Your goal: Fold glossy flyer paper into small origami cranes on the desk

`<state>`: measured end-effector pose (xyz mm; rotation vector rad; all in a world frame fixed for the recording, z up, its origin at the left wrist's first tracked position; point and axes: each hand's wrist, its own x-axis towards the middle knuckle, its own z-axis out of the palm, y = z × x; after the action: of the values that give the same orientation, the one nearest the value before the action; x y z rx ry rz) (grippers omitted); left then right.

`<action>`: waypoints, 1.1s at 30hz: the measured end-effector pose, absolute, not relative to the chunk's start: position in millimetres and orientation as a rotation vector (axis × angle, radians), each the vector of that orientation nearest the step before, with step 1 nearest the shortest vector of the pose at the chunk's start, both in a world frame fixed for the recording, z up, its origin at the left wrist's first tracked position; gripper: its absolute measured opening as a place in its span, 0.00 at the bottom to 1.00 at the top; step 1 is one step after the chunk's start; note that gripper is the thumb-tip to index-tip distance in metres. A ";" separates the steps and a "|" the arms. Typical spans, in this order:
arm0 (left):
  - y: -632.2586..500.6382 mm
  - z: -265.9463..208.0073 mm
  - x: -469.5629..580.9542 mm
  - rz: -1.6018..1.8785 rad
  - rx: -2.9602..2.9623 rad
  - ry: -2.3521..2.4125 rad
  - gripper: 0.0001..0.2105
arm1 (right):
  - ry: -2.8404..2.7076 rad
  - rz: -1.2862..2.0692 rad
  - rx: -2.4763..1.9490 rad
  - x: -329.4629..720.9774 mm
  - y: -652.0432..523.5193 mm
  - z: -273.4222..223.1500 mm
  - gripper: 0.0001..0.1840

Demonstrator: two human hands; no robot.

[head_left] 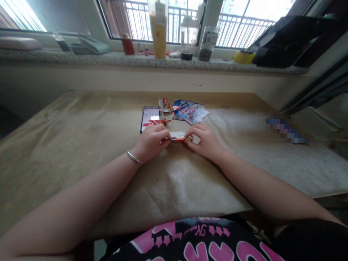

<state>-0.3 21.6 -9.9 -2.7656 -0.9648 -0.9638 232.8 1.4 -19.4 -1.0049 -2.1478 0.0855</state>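
Observation:
Between both hands, low over the table, is a folded piece of printed paper [178, 137], white on its upper face with red and yellow print along the near edge. My left hand [153, 139], a silver bangle on its wrist, pinches the left end. The right end is pinched between thumb and fingers of my right hand [205, 140]. Just beyond the left hand lie a red folded paper piece [160, 121] and a phone [146, 115] with a lit screen. Farther back stand a red-and-white folded paper piece [165, 104] and several blue printed sheets [190, 111], overlapping.
A beige cloth covers the table [81, 137]. A blurred blue item [286, 129] lies at the right. On the granite windowsill [108, 58] stand a tall yellow-filled container [159, 32], a clear cup [188, 36], a jar [208, 43], yellow tape [244, 57] and a black bag [282, 43].

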 end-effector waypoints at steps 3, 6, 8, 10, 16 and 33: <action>21.8 -10.6 -0.8 -1.017 -2.787 -1.017 0.05 | -2.158 0.081 -1.044 234.9 2.5 -19.9 0.03; 20.2 -10.3 -0.6 -1.015 -2.793 -1.089 0.05 | -2.146 0.082 -1.057 235.6 2.9 -19.2 0.02; 19.0 -10.0 -0.6 -1.008 -2.802 -1.129 0.05 | -2.142 0.088 -1.054 235.4 2.7 -18.1 0.01; 18.0 -9.7 -0.9 -1.012 -2.810 -1.144 0.06 | -2.138 0.093 -1.053 234.9 2.2 -17.0 0.02; 13.3 -7.8 -2.2 -1.099 -2.731 -1.153 0.09 | -2.098 0.102 -1.015 234.6 -0.5 -14.9 0.04; 17.2 -4.8 -0.9 -1.491 -2.904 -1.559 0.13 | -2.144 0.143 -1.241 235.2 1.9 -17.6 0.09</action>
<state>-0.9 17.2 -4.8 -2.9038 -1.5593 -1.4909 235.2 1.9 -17.6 -1.2408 -2.1441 0.1428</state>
